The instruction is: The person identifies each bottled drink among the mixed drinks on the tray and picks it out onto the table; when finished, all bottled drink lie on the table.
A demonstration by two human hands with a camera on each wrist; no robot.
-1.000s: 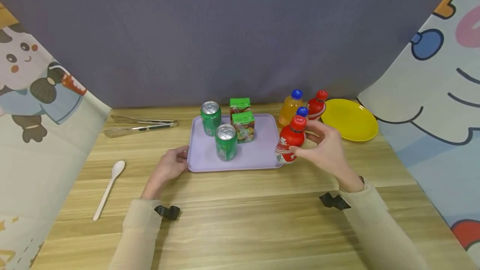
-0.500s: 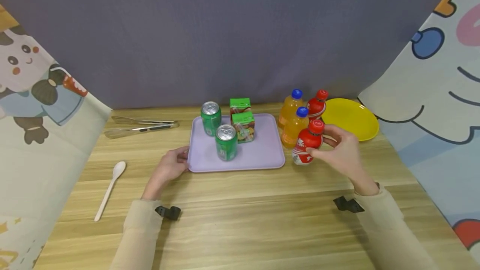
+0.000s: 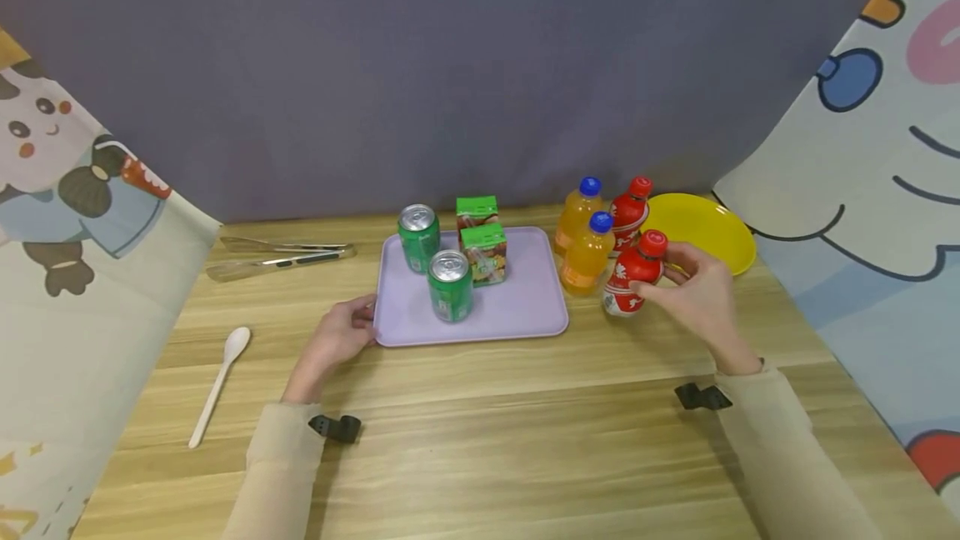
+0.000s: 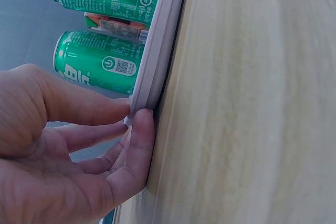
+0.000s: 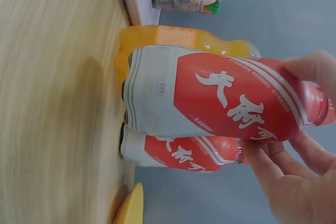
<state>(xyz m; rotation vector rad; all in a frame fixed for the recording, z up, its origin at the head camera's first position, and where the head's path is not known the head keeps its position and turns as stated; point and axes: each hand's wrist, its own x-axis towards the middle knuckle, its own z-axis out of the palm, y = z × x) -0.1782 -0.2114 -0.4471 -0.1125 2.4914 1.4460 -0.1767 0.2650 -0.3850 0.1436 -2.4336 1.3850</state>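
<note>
My right hand [image 3: 697, 290] grips a red-capped soda bottle [image 3: 634, 273] by its upper part, thumb on one side and fingers on the other. In the right wrist view this red and white bottle [image 5: 210, 95] covers part of a second red bottle [image 5: 178, 153]. Two orange drink bottles [image 3: 587, 257] with blue caps stand just left of it. At the lilac tray's [image 3: 517, 311] left end, my left hand [image 3: 341, 332] pinches the rim between thumb and fingers. On the tray stand two green cans [image 3: 450, 290] and two green-topped juice boxes [image 3: 486, 255].
A yellow plate [image 3: 705, 232] lies at the back right, behind the right hand. Metal tongs [image 3: 281, 258] and a white spoon [image 3: 221, 386] lie on the wooden table [image 3: 465, 440] at the left. A grey cloth [image 3: 465, 65] hangs along the back edge.
My right hand has carried the red bottle rightward from the tray's right edge, uncovering the front orange bottle, then slightly back. The left hand stays at the tray rim.
</note>
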